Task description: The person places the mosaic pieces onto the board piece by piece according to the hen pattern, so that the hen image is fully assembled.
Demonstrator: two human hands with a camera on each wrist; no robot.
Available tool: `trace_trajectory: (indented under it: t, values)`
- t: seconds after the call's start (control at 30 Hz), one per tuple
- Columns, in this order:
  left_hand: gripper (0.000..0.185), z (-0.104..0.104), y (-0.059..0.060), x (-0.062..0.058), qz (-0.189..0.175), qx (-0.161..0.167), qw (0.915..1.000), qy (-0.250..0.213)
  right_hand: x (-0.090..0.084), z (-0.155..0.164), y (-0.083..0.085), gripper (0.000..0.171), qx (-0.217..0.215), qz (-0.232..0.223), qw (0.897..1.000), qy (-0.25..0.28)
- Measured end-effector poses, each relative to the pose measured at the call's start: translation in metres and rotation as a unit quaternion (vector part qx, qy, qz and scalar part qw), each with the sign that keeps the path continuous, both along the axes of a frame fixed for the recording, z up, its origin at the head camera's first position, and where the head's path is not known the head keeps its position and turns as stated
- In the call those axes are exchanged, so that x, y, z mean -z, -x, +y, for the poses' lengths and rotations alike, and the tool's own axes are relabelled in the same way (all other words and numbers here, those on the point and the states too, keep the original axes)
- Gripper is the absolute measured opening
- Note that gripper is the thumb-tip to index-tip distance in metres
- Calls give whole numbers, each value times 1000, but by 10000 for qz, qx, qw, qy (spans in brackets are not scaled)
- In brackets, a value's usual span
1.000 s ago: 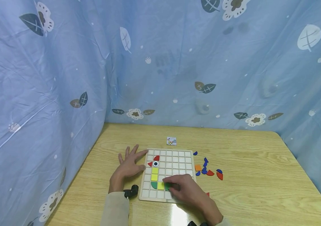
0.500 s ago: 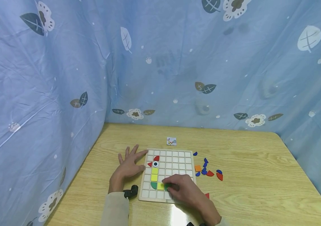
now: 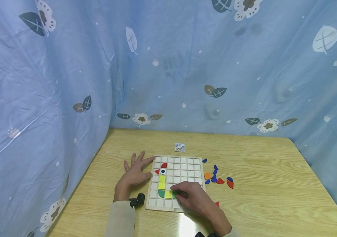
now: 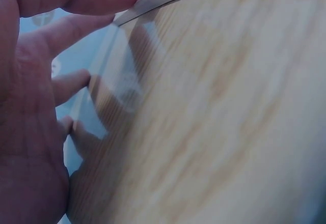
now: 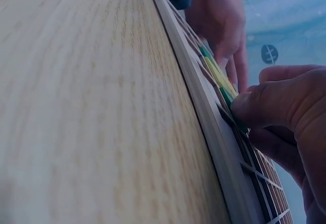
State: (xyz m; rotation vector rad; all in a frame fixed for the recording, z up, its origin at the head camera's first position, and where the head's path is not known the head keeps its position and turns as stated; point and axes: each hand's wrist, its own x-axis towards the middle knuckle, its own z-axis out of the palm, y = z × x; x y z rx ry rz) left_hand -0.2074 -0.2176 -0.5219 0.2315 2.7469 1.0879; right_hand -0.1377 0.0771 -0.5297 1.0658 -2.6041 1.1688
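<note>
Head view: right hand (image 3: 193, 197) on a green piece (image 3: 175, 195) in the grid board (image 3: 198, 161).

Its fingers are curled, and the fingertips (image 5: 243, 107) press down on the green piece, which sits in the board's second row from the near edge, just right of a yellow square (image 3: 168, 194) and a green quarter-round (image 3: 161, 194); whether they pinch it cannot be told. Two more yellow squares (image 3: 162, 182) stack above, topped by a round eye piece (image 3: 163, 171) and red pieces (image 3: 164, 165). The left hand (image 3: 134, 173) lies flat on the wooden table (image 3: 260, 158), fingers spread and straight, fingertips touching the board's left edge. Loose blue, red and orange pieces (image 3: 217, 177) lie just right of the board, and a small pattern card (image 3: 180, 147) lies beyond it.
</note>
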Motion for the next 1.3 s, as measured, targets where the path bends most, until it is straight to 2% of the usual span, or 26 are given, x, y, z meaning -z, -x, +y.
trace_trajectory:
  t: [0.27,0.47,0.6,0.77,1.0,1.2,1.3]
  values:
    - [78,0,1,2,29,-35,10000,8,-1,11,-2,31,113,-68,9996,249]
    - [78,1,0,2,51,-40,10000,-15,-4,45,-4,31,657,-295,9972,200]
    - [77,1,0,1,55,-31,10000,-5,-5,75,-7,34,1084,-128,9938,219]
    - [77,1,0,2,45,-33,10000,-17,-6,115,-13,35,1580,-13,9871,249]
    - [77,0,0,2,63,-34,10000,-19,-9,163,-24,36,2293,-186,9728,255]
    - [76,0,0,3,59,-37,10000,-48,-7,191,-28,36,2821,-279,9589,61]
    - [76,0,0,3,54,-32,10000,-55,-6,197,-27,36,2901,-295,9565,-32]
